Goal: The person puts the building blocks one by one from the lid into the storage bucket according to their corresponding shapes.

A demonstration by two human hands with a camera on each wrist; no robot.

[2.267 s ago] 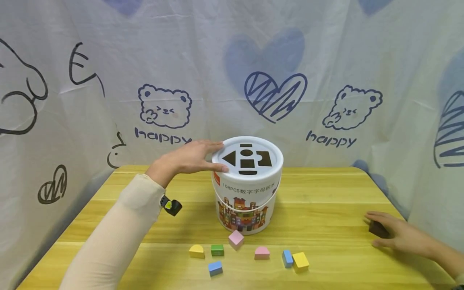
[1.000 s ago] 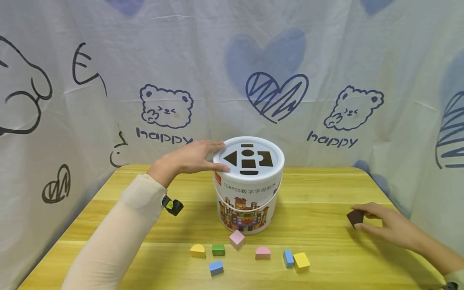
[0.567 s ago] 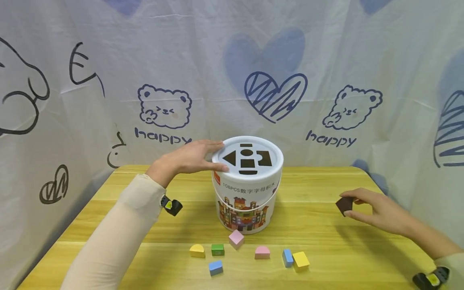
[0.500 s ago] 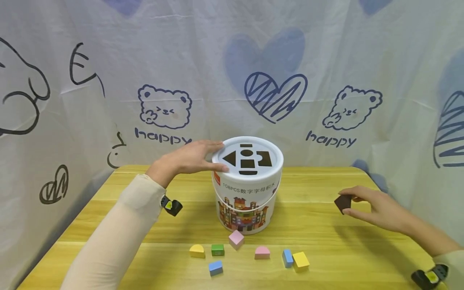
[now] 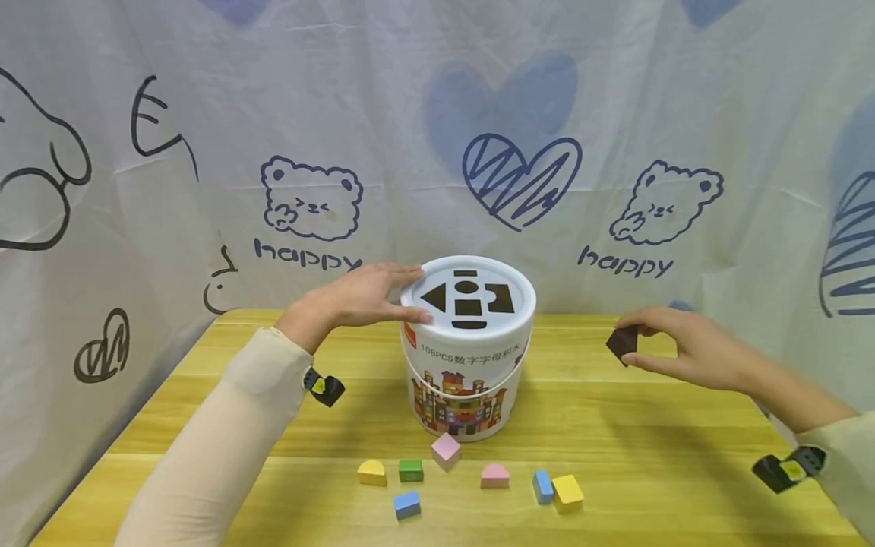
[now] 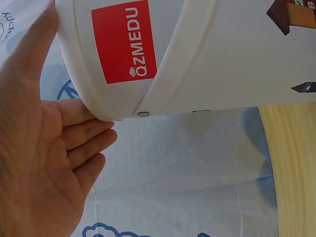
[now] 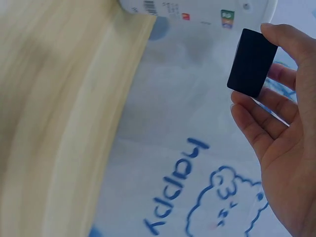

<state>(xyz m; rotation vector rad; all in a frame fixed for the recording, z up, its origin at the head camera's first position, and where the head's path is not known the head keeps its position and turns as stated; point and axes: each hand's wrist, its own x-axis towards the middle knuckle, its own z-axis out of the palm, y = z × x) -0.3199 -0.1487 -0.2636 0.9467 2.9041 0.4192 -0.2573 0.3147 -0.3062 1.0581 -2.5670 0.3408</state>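
A white toy-block bucket [image 5: 447,361] stands upright at the table's middle. Its lid [image 5: 444,322] has several dark shape cutouts, among them a triangle, a circle and a square. My left hand [image 5: 355,295] rests on the lid's left rim, fingers and thumb extended; the left wrist view shows them touching the rim. To the bucket's right, my right hand [image 5: 693,346] pinches a dark brown wooden block [image 5: 622,345] between thumb and fingers, raised above the table. In the right wrist view this block [image 7: 253,62] shows a rectangular face.
In front of the bucket lie a pink block [image 5: 446,451], a green block [image 5: 410,471], a yellow half-round block [image 5: 372,474], a pink half-round block [image 5: 494,477], blue blocks [image 5: 406,505] and a yellow block [image 5: 567,494]. A printed curtain [image 5: 410,152] hangs behind the wooden table [image 5: 307,486].
My right hand has lifted the brown block from the table's right side and carried it leftward and up towards the bucket. The left hand and the bucket stay in place.
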